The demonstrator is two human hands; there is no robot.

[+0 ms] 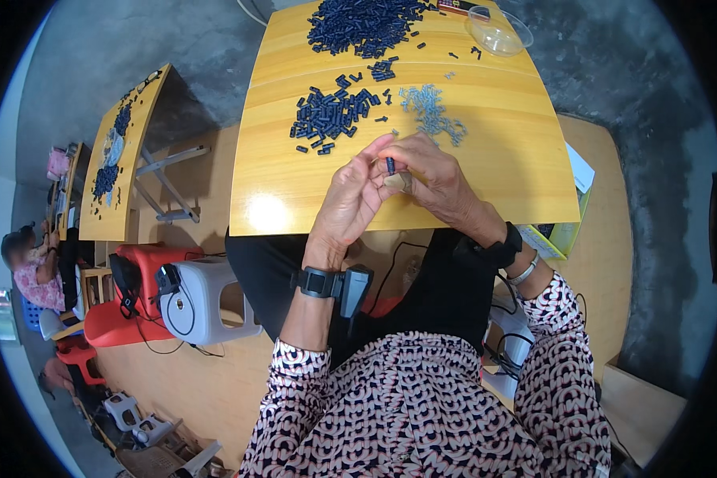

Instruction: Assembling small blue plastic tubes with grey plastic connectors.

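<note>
Both of my hands meet over the near edge of the yellow wooden table (502, 187). In my right hand (442, 179) a small dark blue cylindrical piece (390, 166) is gripped upright, and a tan cover sits on that hand's thumb. My left hand (350, 199) touches the right at the fingertips; its thumb and fingers pinch together, and what lies between them is too small to make out. Just beyond the hands lie a pile of dark blue cylindrical pieces (327, 117) and a scatter of small clear pieces (432, 111).
A larger heap of dark pieces (358, 28) fills the table's far side, beside a clear plastic bowl (498, 36). A yellow-green box (570, 227) stands right of the table. At left are a grey-white stool (207, 303), a red chair (119, 319), another table (123, 191) and a seated person (40, 271).
</note>
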